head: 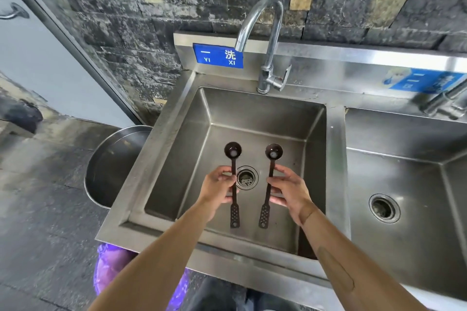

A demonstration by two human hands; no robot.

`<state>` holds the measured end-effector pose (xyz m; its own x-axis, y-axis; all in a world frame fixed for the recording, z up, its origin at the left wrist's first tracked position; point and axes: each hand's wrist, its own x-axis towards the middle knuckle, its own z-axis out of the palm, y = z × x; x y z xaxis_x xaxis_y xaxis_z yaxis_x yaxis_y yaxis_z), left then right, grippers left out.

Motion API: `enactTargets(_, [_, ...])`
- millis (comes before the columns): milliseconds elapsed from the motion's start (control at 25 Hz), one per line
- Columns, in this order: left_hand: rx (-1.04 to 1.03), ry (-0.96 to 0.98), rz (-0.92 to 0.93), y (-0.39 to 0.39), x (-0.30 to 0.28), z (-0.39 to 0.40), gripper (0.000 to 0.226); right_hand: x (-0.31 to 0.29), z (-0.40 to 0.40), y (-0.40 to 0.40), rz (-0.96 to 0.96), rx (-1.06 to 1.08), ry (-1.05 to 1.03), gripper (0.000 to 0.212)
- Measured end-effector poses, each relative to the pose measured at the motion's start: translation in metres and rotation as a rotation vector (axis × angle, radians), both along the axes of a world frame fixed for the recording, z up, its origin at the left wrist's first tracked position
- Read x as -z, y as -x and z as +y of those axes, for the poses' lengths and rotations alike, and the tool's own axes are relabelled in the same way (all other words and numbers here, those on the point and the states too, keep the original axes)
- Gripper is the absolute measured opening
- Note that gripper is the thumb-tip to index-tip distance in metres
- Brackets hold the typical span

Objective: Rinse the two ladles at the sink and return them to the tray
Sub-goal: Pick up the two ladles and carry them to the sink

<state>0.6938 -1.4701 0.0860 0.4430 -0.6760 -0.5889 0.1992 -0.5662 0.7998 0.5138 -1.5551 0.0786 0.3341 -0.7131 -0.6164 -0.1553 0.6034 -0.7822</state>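
A: What's the biggest thing in front of the person?

B: A steel sink (177, 149), the left basin of a pair, with a round drain (246, 177) in its floor and a curved tap (265, 40) above the back rim. The basin holds nothing loose that I can see.

A: And the ladles?

B: Two, dark brown and alike: small round bowls, thin straight stems, flat perforated handle ends. Both are held over the basin, bowls pointing toward the tap, either side of the drain.

A: Who holds which?

B: The left hand (219, 188) is closed around the stem of the left ladle (233, 179); the right hand (288, 190) pinches the stem of the right ladle (269, 182).

A: Anything in the bowls?

B: A pale spot in each; I can't tell what.

A: Other containers?

B: A second basin (404, 184) to the right, and a round metal tub (113, 166) on the floor at the left, insides unclear.
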Motion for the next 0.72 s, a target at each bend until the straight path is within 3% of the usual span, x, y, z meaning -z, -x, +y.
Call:
enactTargets(440, [0.12, -0.14, 0.003, -0.052, 0.058, -0.036, 0.018, 0.053, -0.017, -0.039, 0.107, 0.16, -0.123, 0.041])
enactTargets(720, [0.183, -0.284, 0.045, -0.073, 0.137, -0.048, 0.014, 0.115, -0.015, -0.05, 0.207, 0.26, -0.234, 0.045])
